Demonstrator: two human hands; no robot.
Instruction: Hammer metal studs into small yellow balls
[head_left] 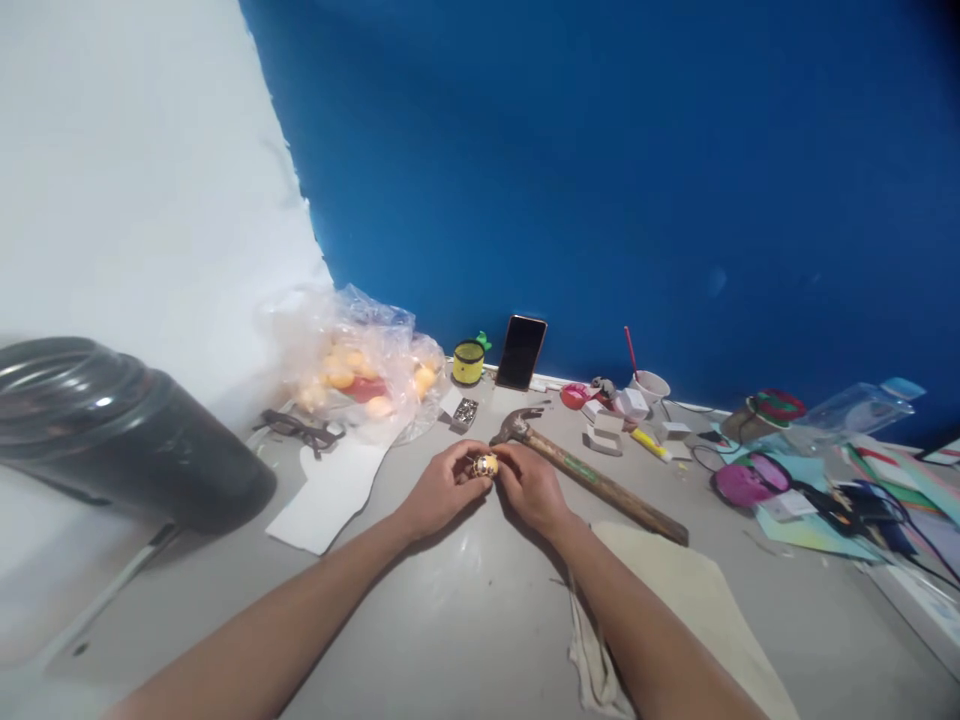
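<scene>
A small yellow ball (485, 466) dotted with dark and shiny metallic spots sits between my fingertips above the grey table. My left hand (442, 492) grips it from the left, thumb below and fingers curled behind. From the other side, my right hand (534, 490) has its fingers bent and pressed against the ball's right edge; whether they also pinch something tiny is hidden. Just beyond my right hand lies a claw hammer (600, 482) with a worn wooden handle, its head near my fingers. A small open box (464, 414) of shiny metal bits stands beyond my hands.
A large dark bottle (142, 430) leans in at left, near glasses (300, 430) and a plastic bag (360, 370) of yellow balls. A phone (522, 352) and a yellow pot (469, 362) stand by the blue wall. A cloth (690, 590), cup (651, 388) and papers (817, 530) lie right.
</scene>
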